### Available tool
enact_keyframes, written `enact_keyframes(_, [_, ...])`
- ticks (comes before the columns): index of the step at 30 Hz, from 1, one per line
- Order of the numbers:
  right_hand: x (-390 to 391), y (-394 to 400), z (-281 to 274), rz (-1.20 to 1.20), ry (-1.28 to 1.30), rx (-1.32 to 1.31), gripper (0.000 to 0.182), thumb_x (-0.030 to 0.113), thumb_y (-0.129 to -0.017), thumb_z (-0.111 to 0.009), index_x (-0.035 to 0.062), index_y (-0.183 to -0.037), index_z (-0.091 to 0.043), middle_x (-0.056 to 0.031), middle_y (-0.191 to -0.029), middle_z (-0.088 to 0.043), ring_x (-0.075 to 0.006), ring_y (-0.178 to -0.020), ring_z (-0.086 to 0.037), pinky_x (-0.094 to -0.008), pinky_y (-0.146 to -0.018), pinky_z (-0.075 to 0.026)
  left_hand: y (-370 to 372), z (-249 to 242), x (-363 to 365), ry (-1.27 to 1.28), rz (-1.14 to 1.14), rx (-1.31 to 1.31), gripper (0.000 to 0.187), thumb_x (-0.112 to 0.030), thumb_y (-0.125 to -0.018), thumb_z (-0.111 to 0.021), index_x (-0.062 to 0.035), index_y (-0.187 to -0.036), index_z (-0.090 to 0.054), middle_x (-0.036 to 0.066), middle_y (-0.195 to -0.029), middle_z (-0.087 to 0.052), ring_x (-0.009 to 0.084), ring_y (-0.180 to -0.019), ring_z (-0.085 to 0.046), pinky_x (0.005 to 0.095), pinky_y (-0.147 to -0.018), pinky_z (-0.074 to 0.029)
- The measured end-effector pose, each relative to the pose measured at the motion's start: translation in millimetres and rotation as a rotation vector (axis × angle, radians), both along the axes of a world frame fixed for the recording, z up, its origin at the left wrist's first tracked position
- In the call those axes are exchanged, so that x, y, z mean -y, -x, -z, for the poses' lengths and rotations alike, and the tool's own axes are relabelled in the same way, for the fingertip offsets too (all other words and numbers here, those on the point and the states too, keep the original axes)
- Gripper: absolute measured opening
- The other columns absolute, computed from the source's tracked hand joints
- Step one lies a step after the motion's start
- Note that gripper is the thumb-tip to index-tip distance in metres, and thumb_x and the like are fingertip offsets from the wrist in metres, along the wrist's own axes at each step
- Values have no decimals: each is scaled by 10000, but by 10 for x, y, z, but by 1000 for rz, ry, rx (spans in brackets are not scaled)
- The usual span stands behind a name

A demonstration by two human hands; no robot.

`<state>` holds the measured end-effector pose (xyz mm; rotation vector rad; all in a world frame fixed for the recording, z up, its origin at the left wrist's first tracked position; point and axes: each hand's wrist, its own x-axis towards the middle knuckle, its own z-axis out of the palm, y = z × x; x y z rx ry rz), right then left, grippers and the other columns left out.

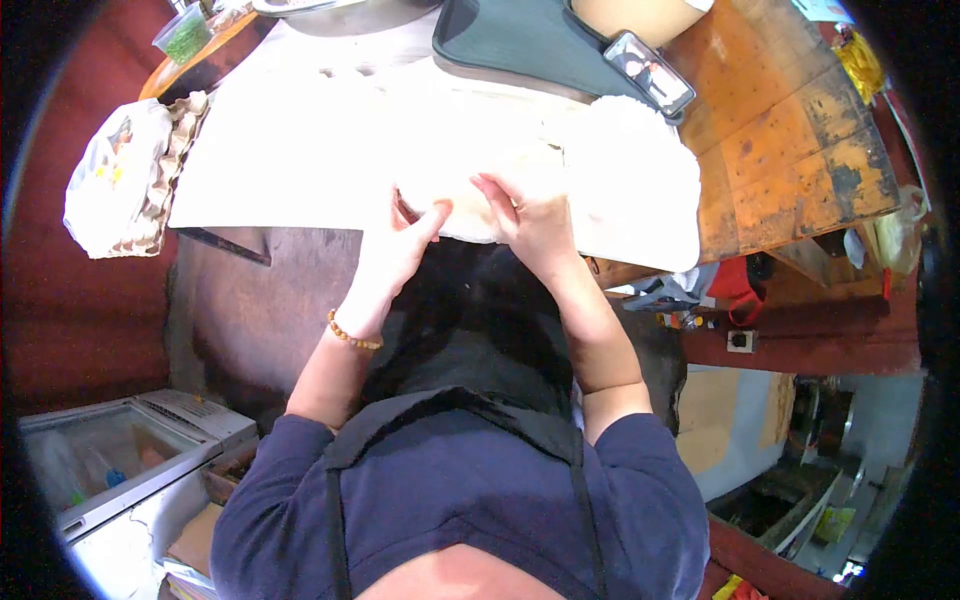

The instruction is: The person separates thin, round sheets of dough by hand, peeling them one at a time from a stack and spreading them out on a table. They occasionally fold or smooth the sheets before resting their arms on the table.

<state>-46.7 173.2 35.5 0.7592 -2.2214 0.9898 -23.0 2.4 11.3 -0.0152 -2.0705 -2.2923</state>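
Both my hands are over the near edge of a white work surface (290, 160), where strong glare washes out detail. My left hand (393, 245), with a beaded bracelet (350, 335) on its wrist, is curled with the thumb pointing right. Its other fingers are partly lost in the brightness. My right hand (535, 220) is just to the right, thumb and fingers drawn together in a pinch. Between the hands is a pale thing (465, 225), its outline too bright to name. Whatever the fingers grip cannot be made out.
An egg tray (178, 150) and a white plastic bag (120, 180) sit at the left. Beyond are a metal basin (350, 18) and a dark tray (510, 45). A phone (650, 75) leans at the back right by a wooden tabletop (770, 150). A glass-topped freezer (120, 460) stands lower left.
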Motion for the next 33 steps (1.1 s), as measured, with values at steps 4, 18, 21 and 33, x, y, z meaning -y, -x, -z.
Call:
enact_keyframes(4, [-3,62,20,96,101,57,94,124,-813,-668,41,-857,-668,-140,-749,-631,-306,-694,-616,-380,-614,-475,14,17,18,81,-13,74,415,-142,-788,-727,-24,-1108,-492,46,-921,-596,88,-729,-518,226,-593,-426])
enact_keyframes(18, [-84,247,-122,145,253,348,149,167,-863,-636,21,-887,-653,-129,-736,-656,-206,-632,-636,-314,-581,-478,73,212,61,-124,-44,-160,453,-80,-834,-669,45,-1230,-489,90,-1051,-629,139,-928,-599,265,-832,-477])
enact_keyframes(21, [-27,14,-164,139,233,337,145,170,-845,-649,47,-922,-639,-131,-746,-657,-241,-655,-651,-342,-588,-498,69,127,42,-161,-78,-63,332,-49,-857,-626,29,-1171,-551,90,-1056,-636,140,-941,-605,274,-846,-481])
enact_keyframes(33, [29,-120,-9,219,219,96,78,86,-838,-643,58,-900,-603,-140,-727,-619,-307,-637,-625,-366,-561,-483,109,35,-259,-312,-179,-113,316,-129,-913,-613,6,-1185,-524,96,-1137,-581,136,-1031,-532,286,-883,-435])
